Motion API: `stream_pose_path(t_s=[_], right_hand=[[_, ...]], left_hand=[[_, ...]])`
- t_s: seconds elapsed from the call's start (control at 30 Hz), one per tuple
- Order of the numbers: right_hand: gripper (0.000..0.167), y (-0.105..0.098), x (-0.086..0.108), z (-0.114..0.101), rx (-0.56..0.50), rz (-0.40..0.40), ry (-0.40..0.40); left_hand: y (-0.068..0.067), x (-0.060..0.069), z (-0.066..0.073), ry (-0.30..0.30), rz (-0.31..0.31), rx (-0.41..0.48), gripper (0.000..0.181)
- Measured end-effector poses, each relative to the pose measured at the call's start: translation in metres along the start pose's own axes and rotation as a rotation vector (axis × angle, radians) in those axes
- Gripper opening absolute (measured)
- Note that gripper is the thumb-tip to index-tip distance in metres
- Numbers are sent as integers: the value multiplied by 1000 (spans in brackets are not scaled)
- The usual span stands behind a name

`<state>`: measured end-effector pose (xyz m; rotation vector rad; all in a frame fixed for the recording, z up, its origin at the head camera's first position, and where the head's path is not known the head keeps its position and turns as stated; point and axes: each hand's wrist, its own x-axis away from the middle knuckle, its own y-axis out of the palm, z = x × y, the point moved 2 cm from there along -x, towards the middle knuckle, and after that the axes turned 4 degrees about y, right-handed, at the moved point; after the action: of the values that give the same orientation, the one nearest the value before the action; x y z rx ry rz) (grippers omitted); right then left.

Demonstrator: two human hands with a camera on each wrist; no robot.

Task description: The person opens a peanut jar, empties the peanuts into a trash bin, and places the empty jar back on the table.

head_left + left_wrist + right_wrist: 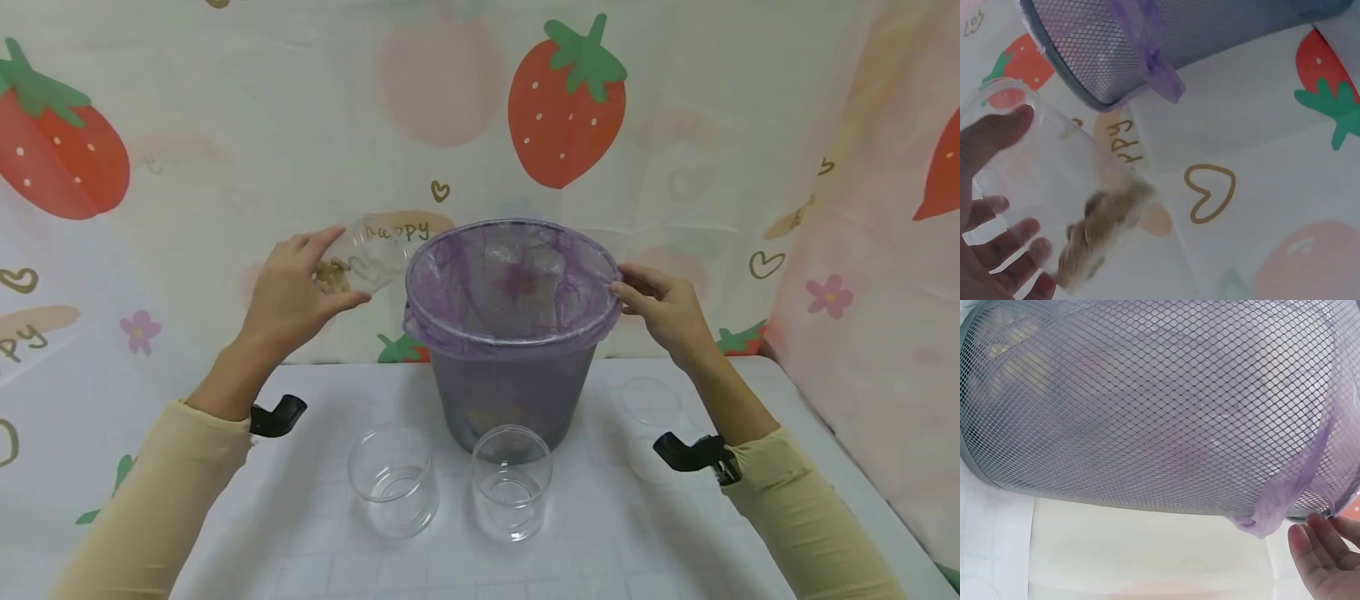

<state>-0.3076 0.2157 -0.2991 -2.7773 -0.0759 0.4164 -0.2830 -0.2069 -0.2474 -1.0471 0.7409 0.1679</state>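
Observation:
My left hand (288, 287) grips a clear plastic jar (378, 258), tipped so its mouth points right toward the wastebasket. Clumped brown scraps (1100, 234) lie inside, near the jar's base. The mesh wastebasket (510, 392) stands upright at the table's middle, just right of the jar and apart from it. A purple bin liner (502, 343) lines it and folds over its rim. At the rim's right side, my right hand (663, 308) pinches the edge, thumb and fingers together. Through the mesh, yellowish bits (1016, 350) show near the bottom.
Two clear jars without lids, a left one (393, 508) and a right one (512, 508), stand in front of the wastebasket. Faint clear discs, resembling lids (651, 402), lie right of it on the white table (300, 500). A strawberry-print cloth (322, 100) hangs behind.

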Motion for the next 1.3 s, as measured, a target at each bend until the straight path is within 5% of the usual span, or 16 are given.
stream_pose_path(t_s=[0.43, 0.9, 1.3], right_hand=[[49, 1, 1, -2, -5, -10, 15], [50, -1, -1, 0, 33, -10, -5], [51, -1, 1, -1, 62, -10, 15]], left_hand=[[5, -23, 19, 311, -20, -250, 77], [9, -33, 31, 379, -62, -398, 73], [12, -33, 33, 441, -23, -468, 72]])
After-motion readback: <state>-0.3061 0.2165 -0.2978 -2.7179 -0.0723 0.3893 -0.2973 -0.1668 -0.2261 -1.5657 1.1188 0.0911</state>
